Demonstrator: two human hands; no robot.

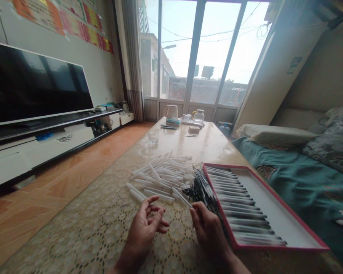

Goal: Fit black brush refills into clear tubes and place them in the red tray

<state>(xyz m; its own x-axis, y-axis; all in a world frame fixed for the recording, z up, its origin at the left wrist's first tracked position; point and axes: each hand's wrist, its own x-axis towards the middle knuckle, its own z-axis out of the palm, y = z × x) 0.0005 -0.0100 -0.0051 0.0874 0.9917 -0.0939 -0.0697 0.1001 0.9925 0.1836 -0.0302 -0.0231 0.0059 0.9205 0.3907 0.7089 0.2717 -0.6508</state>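
Note:
My right hand (207, 226) pinches the near end of a slim whitish pen barrel (182, 198), which points away toward the heap. Across a small gap, my left hand (148, 220) is half curled with its fingers apart and holds nothing that I can see. Just beyond it lies a loose heap of translucent white pen barrels (162, 173). A bundle of dark pen refills (201, 186) lies beside my right hand, against a shallow box with a pink rim (297, 219). Inside the box, assembled-looking pens (234, 198) with dark ends lie in a row on the left side.
A patterned cloth covers the long table (97, 224). Farther back stand a drinking glass (153, 137), a kettle (172, 112) and a glass pitcher (199, 115). A sofa (263, 160) runs along the right. At left is a television (40, 83) on a low cabinet.

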